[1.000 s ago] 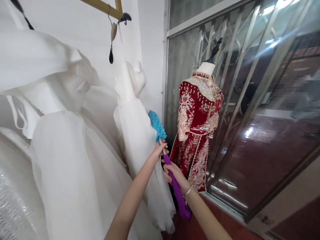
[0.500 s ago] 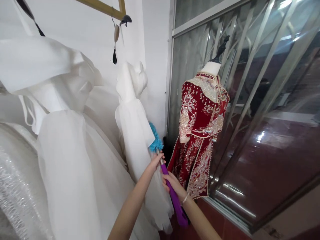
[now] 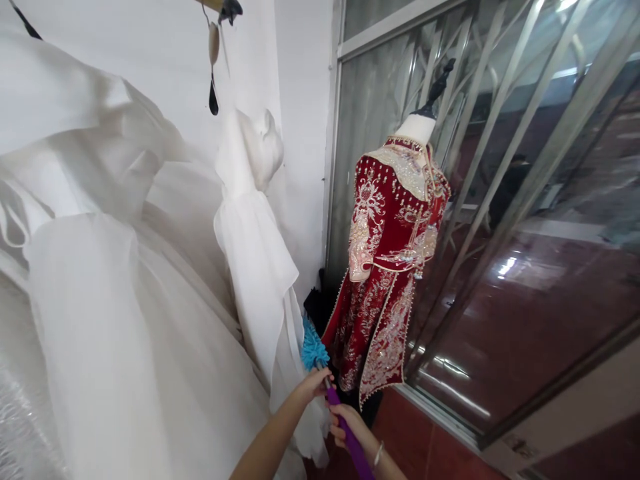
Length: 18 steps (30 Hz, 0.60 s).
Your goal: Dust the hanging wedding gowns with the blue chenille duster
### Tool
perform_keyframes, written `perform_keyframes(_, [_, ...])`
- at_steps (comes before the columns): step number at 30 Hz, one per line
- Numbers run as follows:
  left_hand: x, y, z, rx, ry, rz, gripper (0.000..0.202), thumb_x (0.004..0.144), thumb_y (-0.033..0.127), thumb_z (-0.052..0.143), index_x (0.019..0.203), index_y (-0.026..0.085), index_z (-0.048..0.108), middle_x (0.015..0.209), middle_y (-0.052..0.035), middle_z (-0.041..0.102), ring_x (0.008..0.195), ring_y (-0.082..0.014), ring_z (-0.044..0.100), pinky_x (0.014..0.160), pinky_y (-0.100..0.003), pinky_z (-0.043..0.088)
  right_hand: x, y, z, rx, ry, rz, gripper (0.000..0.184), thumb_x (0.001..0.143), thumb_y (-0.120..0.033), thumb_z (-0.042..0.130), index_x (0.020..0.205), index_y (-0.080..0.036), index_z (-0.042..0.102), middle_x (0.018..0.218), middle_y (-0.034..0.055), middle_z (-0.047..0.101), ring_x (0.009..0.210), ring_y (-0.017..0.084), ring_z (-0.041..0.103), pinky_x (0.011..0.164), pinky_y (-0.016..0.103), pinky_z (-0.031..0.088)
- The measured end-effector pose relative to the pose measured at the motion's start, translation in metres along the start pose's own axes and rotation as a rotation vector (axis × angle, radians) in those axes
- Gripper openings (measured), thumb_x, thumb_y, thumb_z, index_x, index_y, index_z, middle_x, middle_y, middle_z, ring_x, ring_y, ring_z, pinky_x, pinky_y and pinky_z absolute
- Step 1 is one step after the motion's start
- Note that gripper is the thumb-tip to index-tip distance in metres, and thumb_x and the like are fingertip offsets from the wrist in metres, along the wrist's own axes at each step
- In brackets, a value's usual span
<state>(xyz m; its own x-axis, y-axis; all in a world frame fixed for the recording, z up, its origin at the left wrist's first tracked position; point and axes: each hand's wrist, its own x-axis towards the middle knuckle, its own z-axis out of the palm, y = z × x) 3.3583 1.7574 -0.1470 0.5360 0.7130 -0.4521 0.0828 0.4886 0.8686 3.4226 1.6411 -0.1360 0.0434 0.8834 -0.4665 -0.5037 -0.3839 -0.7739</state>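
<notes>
Head view: left hand (image 3: pixel 314 385) and right hand (image 3: pixel 347 427) both grip the purple-handled duster (image 3: pixel 345 437). Its blue fluffy head (image 3: pixel 313 348) touches the hanging white gauzy dress (image 3: pixel 260 267), beside the red embroidered gown (image 3: pixel 387 267).

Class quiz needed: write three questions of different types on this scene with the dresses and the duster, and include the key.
1. True or false: the left hand and the right hand both grip the duster.
2. The duster's blue head is nearest to: A) the window bars, B) the white dress, C) the ceiling rail.
3. Fill in: the embroidered dress on the mannequin is mainly ____.
Key: 1 true; 2 B; 3 red.
</notes>
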Motion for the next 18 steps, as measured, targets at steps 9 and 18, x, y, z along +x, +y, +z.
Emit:
perform_keyframes(9, [-0.003,0.159,0.026,-0.043,-0.032,0.317,0.033,0.075,0.029,0.067,0.102,0.022,0.049,0.065,0.007,0.06,0.05,-0.0093,0.06,0.049,-0.02,0.046,-0.031,-0.122,0.037,0.035,-0.158,-0.335,0.039,0.065,-0.039,0.071,0.096,-0.019,0.059,0.051,-0.0124,0.049,0.031,0.002,0.033,0.033,0.017,0.021])
perform_keyframes(18, [-0.06,0.236,0.032,0.018,-0.01,0.561,0.043,0.077,0.035,0.064,0.111,0.022,0.041,0.063,0.0081,0.059,0.046,-0.0086,0.06,0.045,-0.018,0.045,-0.055,-0.166,0.07,-0.054,-0.303,-0.482,0.042,0.076,-0.036,0.066,0.112,-0.018,0.054,0.051,-0.0127,0.049,0.03,0.003,0.034,0.032,0.017,0.022])
